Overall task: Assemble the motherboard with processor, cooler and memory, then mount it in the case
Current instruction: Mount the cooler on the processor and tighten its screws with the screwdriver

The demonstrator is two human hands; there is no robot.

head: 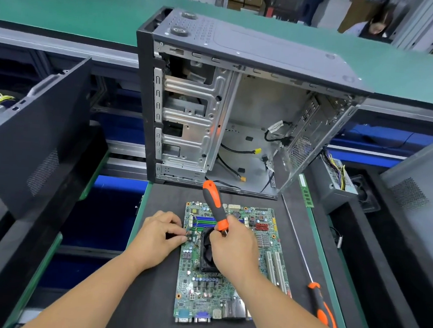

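At the left of the frame a black side panel leans tilted, well clear of your work. Moving in toward the lower middle, your left hand rests on the black counter at the left edge of the motherboard, its fingertips pinching what looks like the cooler's thin fan wire near the board's edge; the wire is too small to be sure of. The board lies flat, ports toward you, with the black cooler seated near its centre. Your right hand arches over the cooler from the right, wrist raised, fingers curled round the lower grip of an orange-and-black screwdriver whose handle tilts up and to the left; its tip is hidden behind your hand.

You appear to be in the cooler step: fixing it down and connecting its lead. Next, the plug needs lining up square with its header before you press, and the screwdriver must stand upright on the screw.

Above, the open case stands waiting, loose cables inside. At the right, a second long screwdriver lies on the counter, and a green memory stick lies beside the case, not yet fitted.
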